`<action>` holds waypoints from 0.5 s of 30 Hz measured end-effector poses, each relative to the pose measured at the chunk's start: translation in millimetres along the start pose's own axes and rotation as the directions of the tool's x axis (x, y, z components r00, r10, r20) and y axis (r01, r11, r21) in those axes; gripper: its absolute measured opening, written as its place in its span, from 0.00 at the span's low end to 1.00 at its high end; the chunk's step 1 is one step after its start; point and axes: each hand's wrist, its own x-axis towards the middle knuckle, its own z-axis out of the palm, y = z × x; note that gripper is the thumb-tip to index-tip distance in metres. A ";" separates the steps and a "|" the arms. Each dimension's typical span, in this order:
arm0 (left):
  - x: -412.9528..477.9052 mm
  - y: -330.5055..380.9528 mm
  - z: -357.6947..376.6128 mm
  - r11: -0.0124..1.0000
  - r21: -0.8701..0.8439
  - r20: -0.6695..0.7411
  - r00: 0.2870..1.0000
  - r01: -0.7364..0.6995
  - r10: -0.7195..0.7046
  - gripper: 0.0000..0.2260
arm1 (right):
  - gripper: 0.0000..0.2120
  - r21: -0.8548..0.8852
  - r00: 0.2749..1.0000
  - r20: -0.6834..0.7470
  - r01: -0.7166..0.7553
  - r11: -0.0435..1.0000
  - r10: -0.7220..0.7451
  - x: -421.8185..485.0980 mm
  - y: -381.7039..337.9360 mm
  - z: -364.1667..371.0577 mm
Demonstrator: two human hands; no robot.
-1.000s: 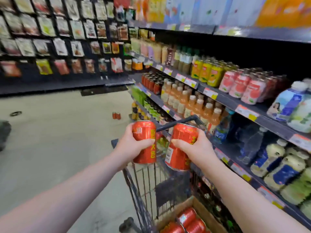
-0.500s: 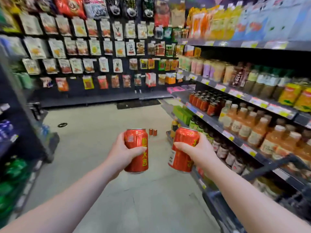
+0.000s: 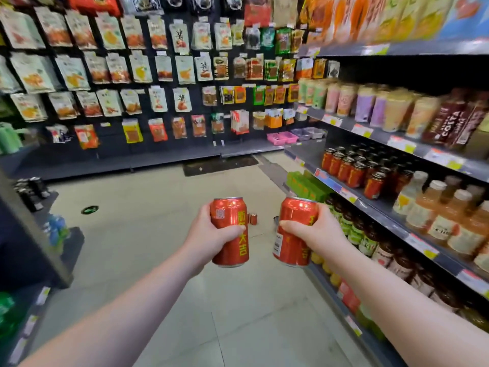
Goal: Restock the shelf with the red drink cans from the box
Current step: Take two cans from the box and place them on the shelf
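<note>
**STOCK RUN: 2 red cans in hand, not yet shelved**

- **Left hand**: fingers and thumb wrapped round the left can. Can is upright, yellow lettering twd me.
- **Right hand**: wrapped round the right can. Can leans a little, barcode side twd me.
- **Position:** hands are apart. The cans sit near each other, not touching, held out over the aisle floor.
- **Box:** not in view.
- **Shelf**, on my right: a block of red containers w/ dark tops on the middle level. Can't tell if they're the same product. Bare board lies just beyond them, twd the far end.
- **Misc:** two small red cans stand on the floor further ahead. Snack packets hang on the end wall.

**Step:** carry stage, as I judge it. Both cans are picked up, neither is placed.

**Next, prob.:** turn right to the red block and reach in under the upper shelf. Set each can down upright on the bare board next to the block, labels out. One hand at a time looks easier, since headroom there seems tight. Then back to the box for more.
</note>
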 end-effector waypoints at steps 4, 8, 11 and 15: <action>93.0 -0.5 9.3 0.999 -0.010 0.017 0.999 0.042 -0.042 0.30 | 0.35 -0.016 0.999 -0.003 -0.037 0.999 0.037 91.1 -0.4 10.3; 169.9 1.2 14.7 0.998 -0.038 0.049 0.997 0.056 -0.054 0.27 | 0.37 -0.040 0.998 -0.010 -0.056 0.998 0.056 173.8 -5.6 23.0; 225.2 -3.3 15.5 0.997 -0.040 0.065 0.996 0.062 -0.059 0.25 | 0.37 -0.041 0.997 -0.017 -0.074 0.996 0.073 226.8 -9.1 38.8; 309.2 -12.1 15.7 0.998 -0.028 0.092 0.994 0.063 -0.060 0.29 | 0.35 -0.028 0.997 -0.026 -0.079 0.996 0.078 297.5 -8.0 65.8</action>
